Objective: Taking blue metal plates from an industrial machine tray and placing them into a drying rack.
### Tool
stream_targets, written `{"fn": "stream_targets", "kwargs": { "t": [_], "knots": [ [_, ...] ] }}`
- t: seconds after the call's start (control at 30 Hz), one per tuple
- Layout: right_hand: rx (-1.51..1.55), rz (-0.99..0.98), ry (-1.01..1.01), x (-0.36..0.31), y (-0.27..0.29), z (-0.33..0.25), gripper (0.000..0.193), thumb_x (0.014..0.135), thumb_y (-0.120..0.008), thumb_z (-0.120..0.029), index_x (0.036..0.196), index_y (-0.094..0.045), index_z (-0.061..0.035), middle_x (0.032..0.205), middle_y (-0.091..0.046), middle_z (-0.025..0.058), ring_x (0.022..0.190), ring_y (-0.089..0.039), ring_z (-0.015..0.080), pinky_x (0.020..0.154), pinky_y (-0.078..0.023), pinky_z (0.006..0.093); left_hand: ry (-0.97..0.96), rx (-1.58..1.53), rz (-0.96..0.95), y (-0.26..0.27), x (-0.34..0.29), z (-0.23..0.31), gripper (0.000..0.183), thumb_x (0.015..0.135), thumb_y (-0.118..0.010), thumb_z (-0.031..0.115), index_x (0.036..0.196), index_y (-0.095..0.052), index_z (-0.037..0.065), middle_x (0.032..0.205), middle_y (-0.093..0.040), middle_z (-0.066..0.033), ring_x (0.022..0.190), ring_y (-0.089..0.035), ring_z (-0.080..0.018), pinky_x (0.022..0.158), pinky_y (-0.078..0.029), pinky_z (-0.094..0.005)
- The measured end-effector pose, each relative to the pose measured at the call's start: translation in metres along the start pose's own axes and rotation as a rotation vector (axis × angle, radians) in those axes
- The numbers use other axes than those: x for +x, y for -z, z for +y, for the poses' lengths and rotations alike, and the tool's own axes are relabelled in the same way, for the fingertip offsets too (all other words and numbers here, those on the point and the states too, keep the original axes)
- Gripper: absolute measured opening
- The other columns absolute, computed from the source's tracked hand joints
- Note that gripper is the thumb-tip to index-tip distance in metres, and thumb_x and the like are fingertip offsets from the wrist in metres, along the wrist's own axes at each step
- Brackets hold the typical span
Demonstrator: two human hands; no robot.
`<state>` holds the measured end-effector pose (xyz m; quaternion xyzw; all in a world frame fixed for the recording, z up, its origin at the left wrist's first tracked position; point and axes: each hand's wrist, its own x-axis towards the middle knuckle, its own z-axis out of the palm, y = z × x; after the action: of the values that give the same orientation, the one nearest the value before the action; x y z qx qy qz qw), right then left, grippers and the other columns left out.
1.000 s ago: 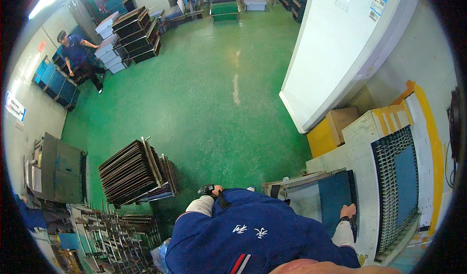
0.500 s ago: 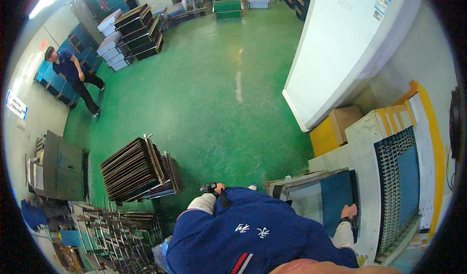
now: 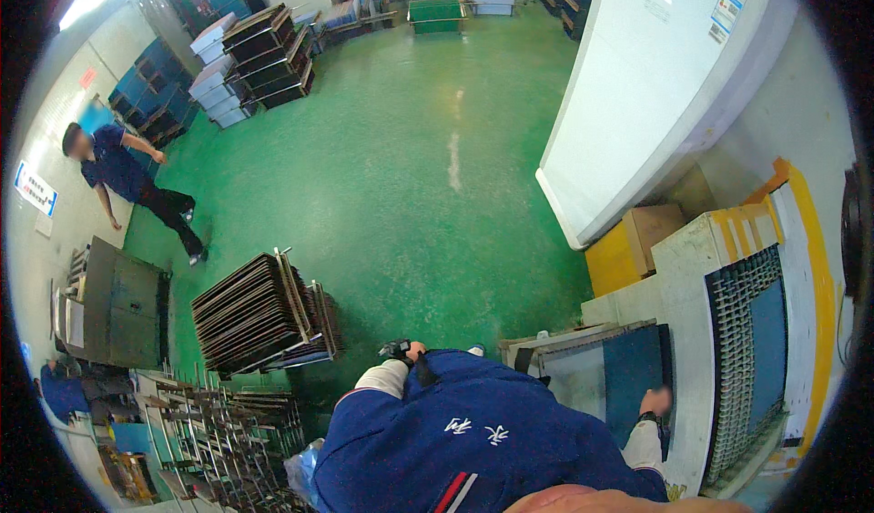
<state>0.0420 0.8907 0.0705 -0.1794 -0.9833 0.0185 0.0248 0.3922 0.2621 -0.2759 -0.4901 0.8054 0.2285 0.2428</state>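
My left hand is at the front of my body, beside the dark strap on my navy shirt. A black device sits on its wrist, and its fingers are mostly hidden. To my right, my right hand rests at the dark outer edge of a blue panel. That panel lies over a pale framed unit. A dark band circles my right wrist. The right fingers are blurred and small, so their grip is unclear.
A rack of stacked dark trays stands ahead left, near metal racks. A tall white cabinet and a carton are ahead right. A meshed machine opening lies right. A co-worker walks by the left wall.
The co-worker at the left has come nearer along the wall. The room has shifted slightly rightward in view. My hands stay in nearly the same places.
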Motion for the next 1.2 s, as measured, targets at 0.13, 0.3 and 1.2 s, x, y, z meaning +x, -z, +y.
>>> {"fn": "stream_targets", "kwargs": {
  "t": [0.13,0.3,1.2],
  "knots": [
    [0.030,0.061,-0.049,0.012,-0.026,0.025,0.031,0.068,-0.072,-0.009,0.092,-0.059,0.0050,0.097,-0.062,0.0245,0.094,-0.059,0.0411,0.080,-0.047,0.0471,-0.002,-0.003,-0.001,0.000,0.000,0.008,0.021,0.061,-0.070,0.028,0.074,-0.068,0.011,0.075,-0.066,-0.0102,0.072,-0.062,-0.0305,0.058,-0.046,-0.0412],
    [-0.027,0.042,0.031,0.009,-0.020,0.017,0.030,0.067,-0.069,-0.008,0.092,-0.059,0.0049,0.096,-0.062,0.0244,0.092,-0.058,0.0417,0.080,-0.047,0.0478,0.016,-0.002,0.009,0.000,-0.001,0.006,0.020,0.061,-0.069,0.028,0.073,-0.068,0.012,0.075,-0.066,-0.0101,0.072,-0.062,-0.0305,0.057,-0.046,-0.0413],
    [-0.044,0.054,0.031,0.012,-0.020,0.023,0.031,0.070,-0.073,-0.011,0.092,-0.058,0.0041,0.094,-0.062,0.0234,0.091,-0.060,0.0396,0.075,-0.048,0.0458,0.061,0.009,0.045,0.001,-0.006,0.010,0.019,0.061,-0.069,0.031,0.069,-0.070,0.014,0.075,-0.067,-0.0097,0.073,-0.062,-0.0304,0.057,-0.043,-0.0420]
  ]
}}
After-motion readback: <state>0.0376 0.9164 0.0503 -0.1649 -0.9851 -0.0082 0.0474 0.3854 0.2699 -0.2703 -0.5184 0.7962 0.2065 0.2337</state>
